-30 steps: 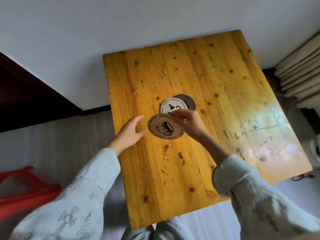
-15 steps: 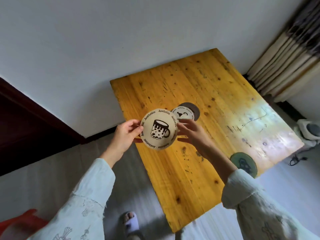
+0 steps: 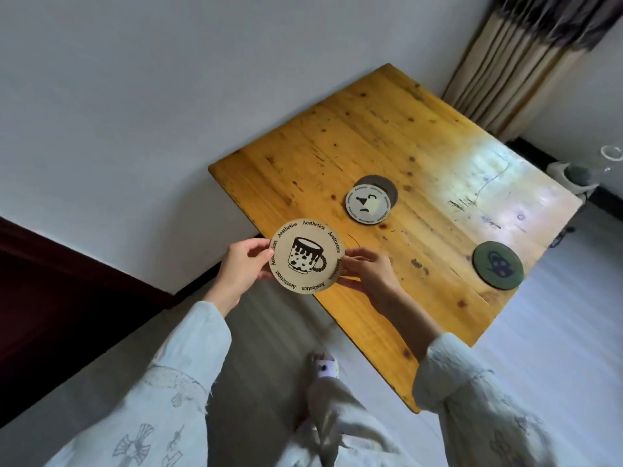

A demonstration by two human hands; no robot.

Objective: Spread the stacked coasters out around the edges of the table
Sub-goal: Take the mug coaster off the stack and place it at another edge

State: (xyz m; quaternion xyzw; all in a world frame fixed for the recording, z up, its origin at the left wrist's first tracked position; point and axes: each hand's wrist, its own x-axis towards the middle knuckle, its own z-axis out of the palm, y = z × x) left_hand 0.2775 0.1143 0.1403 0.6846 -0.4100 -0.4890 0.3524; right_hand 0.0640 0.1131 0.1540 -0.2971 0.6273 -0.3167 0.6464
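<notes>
The left hand (image 3: 241, 267) pinches the mug coaster (image 3: 306, 256) at its 9 o'clock rim, thumb on the printed face and the other fingers (image 3: 251, 254) behind it. The right hand (image 3: 367, 271) steadies the 3 o'clock rim with its fingertips (image 3: 350, 256) spread lightly along the edge, thumb hidden behind. The coaster is lifted clear and tilted up toward the camera, hanging over the near-left edge of the bench (image 3: 337, 136).

The grip is only on the rim, so the likeliest slip is the thin disc pivoting out of the fingers during a handover. Because it hangs half off the bench, it would probably drop to the floor (image 3: 276, 332) near the foot (image 3: 325, 367), not onto the wood.

At 1 o'clock from the held coaster sits the remaining stack (image 3: 369, 205), its top piece slid off the dark one beneath. A careless sleeve passing over could push it further askew. Far right, at 3 o'clock, a green coaster (image 3: 498, 265) lies close to the bench's near-right edge, and a nudge might tip it off.

The left edge and the far edge by the wall look bare, with open room for placing. The curtain (image 3: 519, 62) crowds the far corner.
</notes>
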